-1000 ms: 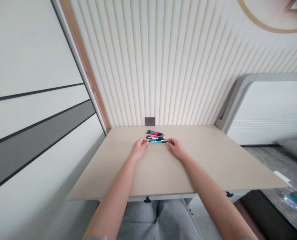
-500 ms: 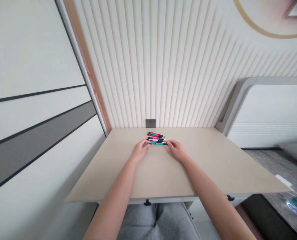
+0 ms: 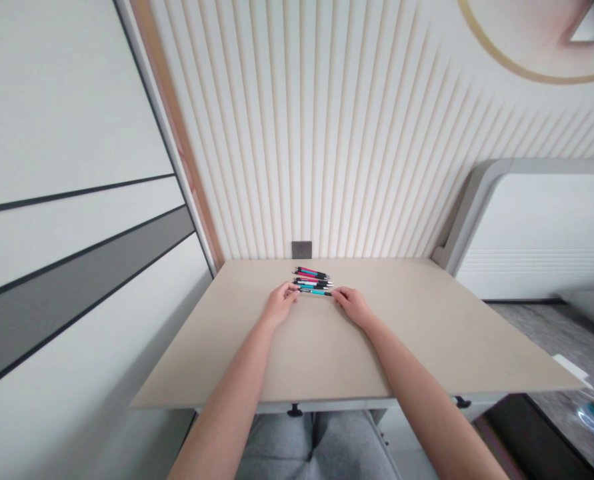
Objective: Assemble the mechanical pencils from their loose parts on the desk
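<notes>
A blue and black pen (image 3: pixel 315 292) lies crosswise between my two hands, nearest to me among the pens. My left hand (image 3: pixel 279 303) pinches its left end, fingers closed. At its right end, the fingers of my right hand (image 3: pixel 349 302) are closed on the black tip. Just beyond it is a group of pens (image 3: pixel 313 283) in red, white, black and blue, lying side by side with silvery tips to the right. Farther back rests a second small group of red, blue and black pens (image 3: pixel 313 273), slightly slanted.
The beige desk (image 3: pixel 247 360) carries the pens and meets a ribbed white wall (image 3: pixel 277 133). A dark socket plate (image 3: pixel 301 250) sits low on that wall. White cabinet panels (image 3: pixel 77 320) stand close on the left. A grey-white headboard (image 3: pixel 537 227) is at right.
The view has tilted slightly, so the scene sits a little lower. Both hands keep their hold on the pen, whose right end now sits slightly lower than its left.
</notes>
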`<state>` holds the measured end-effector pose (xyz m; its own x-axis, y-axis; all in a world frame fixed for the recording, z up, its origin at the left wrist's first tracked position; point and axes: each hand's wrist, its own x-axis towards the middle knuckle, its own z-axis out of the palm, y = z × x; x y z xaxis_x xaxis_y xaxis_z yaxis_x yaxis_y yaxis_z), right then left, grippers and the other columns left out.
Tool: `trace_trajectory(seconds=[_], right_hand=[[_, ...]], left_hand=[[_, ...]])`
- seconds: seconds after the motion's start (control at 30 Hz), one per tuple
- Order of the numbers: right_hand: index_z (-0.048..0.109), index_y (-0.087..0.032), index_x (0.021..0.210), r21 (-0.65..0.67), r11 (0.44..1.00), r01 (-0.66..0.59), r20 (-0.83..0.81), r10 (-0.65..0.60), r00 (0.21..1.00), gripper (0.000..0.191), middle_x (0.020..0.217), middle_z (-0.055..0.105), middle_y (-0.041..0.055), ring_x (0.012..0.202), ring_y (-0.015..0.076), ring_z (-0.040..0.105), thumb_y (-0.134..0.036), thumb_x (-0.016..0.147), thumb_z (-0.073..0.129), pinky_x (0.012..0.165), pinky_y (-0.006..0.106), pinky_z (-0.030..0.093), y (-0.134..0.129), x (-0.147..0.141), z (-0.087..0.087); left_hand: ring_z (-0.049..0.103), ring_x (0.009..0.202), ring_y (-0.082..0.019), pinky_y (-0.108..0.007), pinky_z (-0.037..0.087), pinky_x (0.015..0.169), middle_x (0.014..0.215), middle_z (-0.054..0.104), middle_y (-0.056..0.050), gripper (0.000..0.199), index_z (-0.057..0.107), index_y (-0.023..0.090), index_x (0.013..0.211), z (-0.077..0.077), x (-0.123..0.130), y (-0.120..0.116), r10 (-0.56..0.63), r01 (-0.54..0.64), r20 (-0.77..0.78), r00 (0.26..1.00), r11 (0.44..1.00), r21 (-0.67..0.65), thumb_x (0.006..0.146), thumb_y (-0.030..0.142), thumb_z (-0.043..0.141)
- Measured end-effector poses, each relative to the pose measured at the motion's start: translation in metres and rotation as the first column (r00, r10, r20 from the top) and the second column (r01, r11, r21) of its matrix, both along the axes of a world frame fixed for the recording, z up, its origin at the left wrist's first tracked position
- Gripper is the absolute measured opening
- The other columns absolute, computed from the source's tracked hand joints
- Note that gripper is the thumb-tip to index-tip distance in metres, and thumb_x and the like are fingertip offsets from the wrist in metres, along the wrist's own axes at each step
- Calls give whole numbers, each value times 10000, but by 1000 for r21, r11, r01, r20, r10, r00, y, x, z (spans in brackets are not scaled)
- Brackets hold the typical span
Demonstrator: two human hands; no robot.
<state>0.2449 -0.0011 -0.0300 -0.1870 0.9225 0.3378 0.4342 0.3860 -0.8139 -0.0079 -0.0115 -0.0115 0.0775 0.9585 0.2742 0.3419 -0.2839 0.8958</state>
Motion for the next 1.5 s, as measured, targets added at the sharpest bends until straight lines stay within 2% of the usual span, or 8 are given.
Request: trace_trajectory(seconds=[0.1, 0.17, 0.33, 0.57, 0.83, 1.1, 1.3, 1.5], right_hand=[[649, -179, 936, 16, 1000, 13, -9, -13, 1000, 298, 714, 625, 8, 659, 162, 539, -436, 794, 599, 634, 277, 425, 1, 0, 0], [638, -181, 1005, 17, 1000, 6, -11, -6, 1000, 325, 740, 633, 12, 666, 163, 547, -436, 815, 573, 639, 279, 429, 2, 0, 0], [658, -195, 907, 11, 999, -41, 17, 41, 999, 260, 717, 639, 7, 659, 163, 554, -395, 865, 498, 650, 288, 428, 0, -1, -1], [637, -194, 969, 33, 999, 17, 43, -18, 999, 244, 759, 641, 15, 687, 171, 553, -374, 841, 533, 653, 293, 427, 2, 1, -1], [657, -196, 979, 73, 992, 106, 109, -113, 988, 253, 926, 688, 64, 819, 200, 598, -338, 880, 473, 768, 331, 449, 4, 5, -1], [695, -198, 926, 82, 983, 167, 260, -182, 948, 193, 916, 693, 67, 846, 205, 605, -265, 842, 534, 797, 334, 438, 13, 22, -10], [727, -206, 907, 119, 967, 225, 354, -254, 900, 187, 945, 675, 76, 886, 210, 589, -261, 821, 570, 828, 336, 409, 10, 32, -10], [695, -217, 1047, 177, 954, 242, 404, -295, 866, 263, 1055, 646, 98, 989, 245, 555, -251, 835, 544, 876, 375, 371, 3, 26, -6]], left_hand=[[557, 591, -149, -234, 378, 587, 622, 618, 20, 261, 628, 189, 893, -1, 1, 1, 1, -1, -4, 1000, 1000, -6, 761, 410, 589], [549, 579, -147, -233, 372, 579, 615, 615, 23, 259, 625, 190, 899, -1, 1, 1, 6, -6, -3, 1000, 1000, -8, 764, 407, 584], [545, 576, -146, -235, 379, 579, 619, 621, 23, 256, 621, 190, 925, -2, 0, 1, 8, -8, 1, 1000, 1000, -9, 780, 396, 577], [557, 583, -148, -237, 398, 583, 616, 621, 16, 258, 616, 187, 926, -4, -2, 4, 27, -27, 13, 1000, 1000, -6, 791, 403, 575], [571, 585, -139, -230, 419, 555, 705, 623, -1, 230, 576, 192, 952, -7, -3, 9, 157, -158, 55, 986, 987, 12, 818, 373, 533], [591, 620, -133, -230, 433, 567, 856, 633, -27, 195, 559, 206, 955, -11, -9, 11, 283, -285, 73, 956, 958, 30, 838, 354, 509], [597, 616, -137, -240, 452, 596, 813, 642, -19, 203, 587, 196, 952, -8, -7, 8, 241, -244, 64, 968, 969, 39, 825, 343, 527], [600, 625, -147, -247, 457, 622, 746, 643, -3, 209, 622, 191, 933, -3, -3, 3, 175, -177, 57, 983, 983, 38, 799, 342, 566]])
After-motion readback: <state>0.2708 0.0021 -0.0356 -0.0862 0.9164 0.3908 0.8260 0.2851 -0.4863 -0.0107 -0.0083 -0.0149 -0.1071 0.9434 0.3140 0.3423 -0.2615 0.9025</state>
